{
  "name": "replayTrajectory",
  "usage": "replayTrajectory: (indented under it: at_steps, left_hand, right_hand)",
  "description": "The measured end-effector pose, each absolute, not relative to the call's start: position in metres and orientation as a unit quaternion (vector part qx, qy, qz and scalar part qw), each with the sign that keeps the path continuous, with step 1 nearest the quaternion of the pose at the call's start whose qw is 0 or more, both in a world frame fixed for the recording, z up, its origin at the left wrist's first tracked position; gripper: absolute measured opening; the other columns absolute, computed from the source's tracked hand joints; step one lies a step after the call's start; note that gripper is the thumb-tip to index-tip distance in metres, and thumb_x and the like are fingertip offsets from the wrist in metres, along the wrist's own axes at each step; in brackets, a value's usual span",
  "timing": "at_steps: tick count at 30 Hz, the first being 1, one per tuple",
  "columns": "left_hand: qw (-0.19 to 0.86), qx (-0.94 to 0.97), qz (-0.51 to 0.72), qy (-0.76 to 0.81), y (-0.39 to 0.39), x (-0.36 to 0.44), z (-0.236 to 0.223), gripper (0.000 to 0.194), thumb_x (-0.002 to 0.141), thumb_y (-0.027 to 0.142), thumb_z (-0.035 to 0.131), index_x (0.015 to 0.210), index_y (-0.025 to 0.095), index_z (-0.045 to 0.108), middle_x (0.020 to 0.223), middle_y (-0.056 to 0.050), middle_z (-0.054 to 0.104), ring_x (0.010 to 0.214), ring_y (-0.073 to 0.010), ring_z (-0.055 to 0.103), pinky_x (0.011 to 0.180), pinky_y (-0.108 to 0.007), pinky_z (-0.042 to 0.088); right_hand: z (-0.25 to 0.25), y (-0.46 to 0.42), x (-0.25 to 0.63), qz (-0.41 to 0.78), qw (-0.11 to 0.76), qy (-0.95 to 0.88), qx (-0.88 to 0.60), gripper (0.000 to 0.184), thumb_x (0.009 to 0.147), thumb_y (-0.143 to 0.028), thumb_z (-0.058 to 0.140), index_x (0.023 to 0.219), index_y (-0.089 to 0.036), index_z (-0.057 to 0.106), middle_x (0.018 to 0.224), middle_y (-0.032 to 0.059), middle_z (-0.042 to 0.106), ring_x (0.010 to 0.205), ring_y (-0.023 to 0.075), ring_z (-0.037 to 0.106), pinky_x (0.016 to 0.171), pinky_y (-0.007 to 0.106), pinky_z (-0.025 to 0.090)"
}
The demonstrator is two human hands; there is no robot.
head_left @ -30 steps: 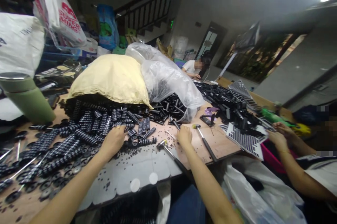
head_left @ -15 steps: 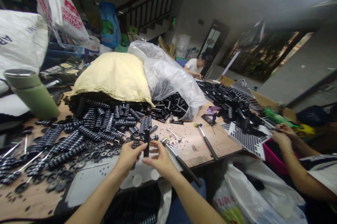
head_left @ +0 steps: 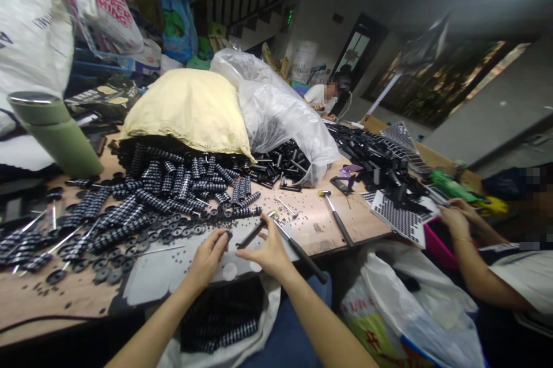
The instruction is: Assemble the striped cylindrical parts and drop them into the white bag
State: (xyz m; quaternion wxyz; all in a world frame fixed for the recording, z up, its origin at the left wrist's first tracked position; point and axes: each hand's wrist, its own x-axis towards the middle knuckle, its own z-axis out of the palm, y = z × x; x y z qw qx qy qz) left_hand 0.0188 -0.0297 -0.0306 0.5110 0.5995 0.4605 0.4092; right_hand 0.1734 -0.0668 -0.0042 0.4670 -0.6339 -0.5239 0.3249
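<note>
A cluttered wooden desk (head_left: 341,224) is seen from above, with two bare hands held close together at its near edge. A thin black plastic rod (head_left: 251,235) is held between them, tilted, its far end higher and to the right. The left hand (head_left: 209,257) has its grip closed to a pinch at the rod's lower end, fingertips pressed together around it. The right hand (head_left: 268,251) has thumb and forefinger pinched on the rod further up, the other fingers loosely curled. Both hands hover just above a pale grey sheet (head_left: 159,273) lying on the desk.

Just beyond the right hand a small hammer with a black handle (head_left: 298,253) lies on the desk, and a second small hammer (head_left: 334,218) lies further right. Far and left of the hands, a heap of black ribbed rollers (head_left: 173,186) spills from under a pale yellow sack (head_left: 185,109), with flat black discs (head_left: 99,267) scattered nearer. A clear plastic bag (head_left: 280,120) of black parts sits beside the sack. A green cylindrical flask (head_left: 56,132) stands tilted at the far left. At the right edge, another person's hands (head_left: 455,218) rest by a black-and-white perforated tray (head_left: 400,221).
</note>
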Motion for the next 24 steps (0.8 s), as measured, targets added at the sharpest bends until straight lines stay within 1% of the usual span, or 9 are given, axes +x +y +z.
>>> replayTrajectory:
  at_steps: [3, 5, 6, 8, 10, 12, 14, 18, 24]
  left_hand:
    - [0.599, 0.496, 0.41, 0.476, -0.029, 0.023, -0.015, 0.05, 0.073, 0.051, 0.049, 0.108, 0.016, 0.055, 0.049, 0.007, 0.045, 0.034, -0.0067, 0.037, 0.033, -0.017, 0.026]
    - [0.638, 0.439, 0.415, 0.477, -0.03, 0.027, -0.005, 0.052, 0.071, 0.05, 0.051, 0.111, 0.017, 0.054, 0.047, 0.007, 0.045, 0.031, -0.0061, 0.035, 0.03, -0.016, 0.023]
    - [0.653, 0.416, 0.42, 0.473, -0.03, 0.028, -0.001, 0.051, 0.07, 0.048, 0.053, 0.11, 0.016, 0.056, 0.047, 0.007, 0.047, 0.032, -0.0063, 0.037, 0.029, -0.016, 0.024]
    - [0.678, 0.376, 0.436, 0.457, -0.032, 0.031, 0.005, 0.046, 0.065, 0.042, 0.059, 0.101, 0.014, 0.06, 0.052, 0.004, 0.054, 0.036, -0.0077, 0.043, 0.032, -0.018, 0.033]
    - [0.7, 0.34, 0.448, 0.441, -0.035, 0.033, 0.009, 0.04, 0.062, 0.036, 0.064, 0.094, 0.012, 0.063, 0.057, 0.001, 0.059, 0.042, -0.0105, 0.051, 0.04, -0.022, 0.042]
    - [0.717, 0.308, 0.451, 0.432, -0.038, 0.036, 0.012, 0.035, 0.063, 0.033, 0.065, 0.091, 0.012, 0.062, 0.06, 0.0, 0.061, 0.046, -0.0126, 0.055, 0.045, -0.025, 0.047]
    - [0.728, 0.287, 0.446, 0.435, -0.04, 0.038, 0.015, 0.031, 0.066, 0.03, 0.062, 0.092, 0.013, 0.061, 0.06, 0.0, 0.06, 0.045, -0.013, 0.056, 0.045, -0.026, 0.048]
    - [0.733, 0.273, 0.43, 0.451, -0.042, 0.041, 0.018, 0.023, 0.071, 0.026, 0.058, 0.09, 0.012, 0.06, 0.057, 0.001, 0.058, 0.04, -0.0121, 0.055, 0.04, -0.024, 0.046]
    - [0.733, 0.264, 0.425, 0.46, -0.044, 0.045, 0.016, 0.02, 0.073, 0.024, 0.058, 0.088, 0.012, 0.06, 0.06, 0.0, 0.059, 0.039, -0.0109, 0.055, 0.039, -0.022, 0.047]
  right_hand:
    - [0.003, -0.077, 0.176, 0.287, 0.413, -0.629, -0.593, 0.11, 0.044, -0.039, 0.08, 0.133, -0.016, 0.019, 0.135, 0.0145, 0.028, 0.125, 0.0251, 0.03, 0.099, 0.037, 0.036]
    - [0.01, -0.082, 0.173, 0.269, 0.379, -0.686, -0.56, 0.112, 0.046, -0.039, 0.079, 0.136, -0.016, 0.015, 0.138, 0.0149, 0.025, 0.128, 0.0262, 0.023, 0.103, 0.04, 0.029]
    - [0.013, -0.083, 0.171, 0.262, 0.362, -0.711, -0.543, 0.112, 0.048, -0.039, 0.078, 0.137, -0.016, 0.013, 0.139, 0.0147, 0.024, 0.129, 0.0264, 0.021, 0.105, 0.041, 0.026]
    - [0.018, -0.083, 0.167, 0.248, 0.338, -0.752, -0.508, 0.11, 0.053, -0.038, 0.076, 0.138, -0.016, 0.009, 0.141, 0.0139, 0.021, 0.131, 0.0258, 0.018, 0.107, 0.042, 0.021]
    - [0.021, -0.082, 0.165, 0.24, 0.328, -0.779, -0.477, 0.108, 0.055, -0.035, 0.075, 0.138, -0.016, 0.009, 0.141, 0.0129, 0.021, 0.131, 0.0247, 0.017, 0.108, 0.041, 0.021]
    - [0.021, -0.081, 0.164, 0.239, 0.325, -0.792, -0.458, 0.107, 0.054, -0.033, 0.074, 0.138, -0.016, 0.01, 0.142, 0.0125, 0.02, 0.131, 0.0242, 0.017, 0.108, 0.04, 0.021]
    - [0.019, -0.079, 0.164, 0.243, 0.32, -0.797, -0.451, 0.108, 0.053, -0.031, 0.075, 0.138, -0.015, 0.011, 0.142, 0.0125, 0.019, 0.132, 0.0239, 0.016, 0.108, 0.039, 0.021]
    - [0.012, -0.077, 0.167, 0.27, 0.308, -0.791, -0.456, 0.111, 0.051, -0.031, 0.076, 0.138, -0.014, 0.009, 0.144, 0.0132, 0.015, 0.133, 0.0241, 0.013, 0.109, 0.039, 0.018]
    - [0.001, -0.077, 0.171, 0.293, 0.316, -0.778, -0.458, 0.111, 0.052, -0.033, 0.076, 0.138, -0.014, 0.008, 0.144, 0.0138, 0.014, 0.133, 0.0232, 0.012, 0.109, 0.039, 0.016]
